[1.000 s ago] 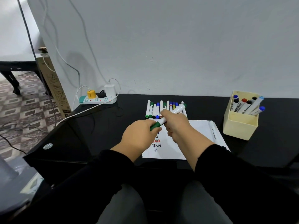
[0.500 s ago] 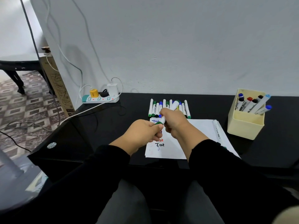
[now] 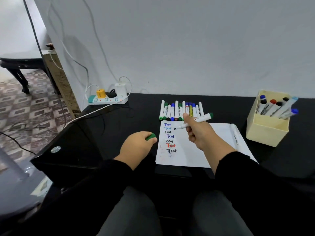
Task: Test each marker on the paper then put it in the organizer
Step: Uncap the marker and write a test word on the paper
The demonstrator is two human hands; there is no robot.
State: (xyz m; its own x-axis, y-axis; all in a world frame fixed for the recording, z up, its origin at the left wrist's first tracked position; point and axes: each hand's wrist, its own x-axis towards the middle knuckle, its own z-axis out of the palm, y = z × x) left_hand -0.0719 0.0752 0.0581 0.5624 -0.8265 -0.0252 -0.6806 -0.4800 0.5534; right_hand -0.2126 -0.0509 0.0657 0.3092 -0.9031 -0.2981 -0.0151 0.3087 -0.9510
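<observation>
**Green marker open, ready for the paper**

On the black desk (image 3: 221,106) lies the paper (image 3: 196,150) with seven "Test" words already written. The organizer (image 3: 267,132), at the right, holds about six markers that seem finished. A row of markers (image 3: 180,110), around a dozen, waits behind the paper, so more than half of the work is left, I think. The right hand (image 3: 198,132) grips the green marker (image 3: 196,120), uncapped, its tip above the top of the paper. The left hand (image 3: 138,147) is closed around the green cap (image 3: 150,136).
</observation>
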